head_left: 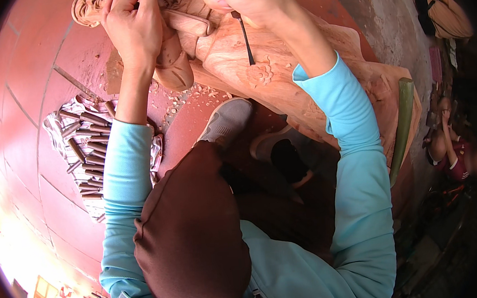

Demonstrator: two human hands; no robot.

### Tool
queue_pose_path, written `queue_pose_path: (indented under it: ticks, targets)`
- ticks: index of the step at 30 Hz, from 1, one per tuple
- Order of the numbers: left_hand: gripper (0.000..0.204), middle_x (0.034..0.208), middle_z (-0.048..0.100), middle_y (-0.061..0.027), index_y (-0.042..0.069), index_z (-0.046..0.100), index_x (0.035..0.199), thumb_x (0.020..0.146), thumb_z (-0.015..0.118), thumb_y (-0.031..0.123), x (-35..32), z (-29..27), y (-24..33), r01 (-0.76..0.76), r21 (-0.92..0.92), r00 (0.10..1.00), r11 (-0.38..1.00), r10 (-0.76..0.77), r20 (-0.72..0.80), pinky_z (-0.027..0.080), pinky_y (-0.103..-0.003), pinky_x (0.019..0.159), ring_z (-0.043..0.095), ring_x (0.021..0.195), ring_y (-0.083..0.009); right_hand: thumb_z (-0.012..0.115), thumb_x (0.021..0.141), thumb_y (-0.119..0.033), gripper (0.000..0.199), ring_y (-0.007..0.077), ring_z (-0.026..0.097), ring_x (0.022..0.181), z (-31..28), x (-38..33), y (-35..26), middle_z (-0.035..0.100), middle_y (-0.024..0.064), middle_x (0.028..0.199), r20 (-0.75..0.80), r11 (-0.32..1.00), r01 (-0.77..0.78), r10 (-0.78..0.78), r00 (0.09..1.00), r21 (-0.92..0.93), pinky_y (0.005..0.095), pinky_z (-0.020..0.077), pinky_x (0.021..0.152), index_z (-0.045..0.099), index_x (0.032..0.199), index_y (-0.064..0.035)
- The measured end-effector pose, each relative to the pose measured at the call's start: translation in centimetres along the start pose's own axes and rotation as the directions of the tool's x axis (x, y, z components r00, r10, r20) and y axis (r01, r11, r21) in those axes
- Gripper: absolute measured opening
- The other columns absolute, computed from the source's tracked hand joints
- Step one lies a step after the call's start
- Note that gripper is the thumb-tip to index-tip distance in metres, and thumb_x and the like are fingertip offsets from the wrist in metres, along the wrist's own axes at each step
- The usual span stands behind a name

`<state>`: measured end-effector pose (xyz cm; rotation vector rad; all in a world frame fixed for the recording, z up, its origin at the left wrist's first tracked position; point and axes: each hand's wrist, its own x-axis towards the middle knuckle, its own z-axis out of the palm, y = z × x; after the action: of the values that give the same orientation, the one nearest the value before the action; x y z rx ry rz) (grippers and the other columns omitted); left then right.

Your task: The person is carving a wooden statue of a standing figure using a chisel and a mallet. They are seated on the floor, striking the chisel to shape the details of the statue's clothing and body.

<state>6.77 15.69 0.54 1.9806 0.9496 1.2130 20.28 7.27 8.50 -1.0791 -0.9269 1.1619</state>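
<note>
A large reddish-brown wood carving of a figure (pixel 214 55) lies across the upper middle, its carved face (pixel 86 9) at the upper left and a flower relief (pixel 260 73) on its body. My left hand (pixel 134 25) is closed and pressed against the carving beside the face; a dark bit shows between its fingers, but what it grips is hidden. Over the carving's upper middle, my right hand (pixel 249 1) is curled around a slim chisel (pixel 246 42). The chisel's dark metal blade sticks out below the fist, toward the flower relief; its handle is mostly hidden.
Several brown-handled carving tools (pixel 92 139) lie on a striped cloth (pixel 57 132) on the red tiled floor (pixel 23 149). A long green stick (pixel 402 127) rests on the carving's right end. Wood chips (pixel 176 106) litter the floor near my shoe (pixel 226 121). Other people (pixel 454 146) sit at the far right.
</note>
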Motion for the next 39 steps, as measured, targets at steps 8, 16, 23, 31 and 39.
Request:
queue_pose_path:
  ticks: [8,16,23,31,39]
  targets:
    - [0.023,0.069,0.059,-0.0117,-0.001,0.066,0.081,0.087,0.058,0.019,0.0,-0.2,-0.9,0.016,0.055,1.000,0.998,-0.016,-0.005,0.043,-0.032,0.074,0.053,0.069,-0.0192,0.057,0.090,-0.018,0.026,0.0186,0.058,0.062,1.8,-0.2,0.8,0.057,0.0134,0.066,-0.036,0.906,0.229,-0.258,0.965,-0.357,0.0319,0.0455,0.054,0.054,0.087,0.0077]
    - [0.014,0.069,0.064,-0.0123,0.000,0.060,0.075,0.074,0.064,0.012,0.0,-1.1,-5.0,-0.056,0.072,0.998,0.996,0.055,0.019,0.048,-0.034,0.059,0.062,0.061,-0.0225,0.057,0.088,-0.020,0.030,0.0235,0.061,0.072,2.8,1.4,3.3,0.059,0.0183,0.078,0.213,0.797,0.304,-0.224,0.951,-0.522,0.0350,0.0477,0.064,0.056,0.091,0.0100]
    - [0.017,0.073,0.067,-0.0121,0.002,0.063,0.079,0.073,0.067,0.017,0.0,-0.8,-2.6,-0.064,0.158,0.998,0.985,0.064,0.010,0.050,-0.036,0.064,0.066,0.068,-0.0251,0.059,0.085,-0.017,0.023,0.0219,0.057,0.079,2.7,1.6,3.2,0.054,0.0129,0.083,0.215,0.770,0.298,-0.211,0.953,-0.565,0.0335,0.0453,0.072,0.055,0.092,0.0045]
    - [0.019,0.094,0.060,-0.0111,0.001,0.064,0.087,0.079,0.053,0.015,0.1,-1.1,-0.9,-0.210,0.201,0.971,0.957,0.229,-0.073,0.041,-0.039,0.088,0.054,0.094,-0.0284,0.062,0.087,-0.026,0.042,0.0055,0.040,0.046,3.6,0.5,2.8,0.043,-0.0024,0.055,0.175,0.849,-0.093,0.212,0.961,-0.520,0.0232,0.0328,0.041,0.053,0.114,0.0053]
    - [0.026,0.093,0.063,-0.0115,0.005,0.064,0.097,0.091,0.050,0.026,-0.8,-2.3,-1.6,-0.192,0.032,0.973,0.981,0.195,-0.122,0.037,-0.038,0.096,0.057,0.090,-0.0258,0.063,0.091,-0.025,0.024,-0.0001,0.032,0.047,4.7,-0.2,2.0,0.038,-0.0090,0.060,0.316,0.876,-0.250,0.394,0.863,-0.412,0.0190,0.0251,0.041,0.056,0.103,-0.0059]
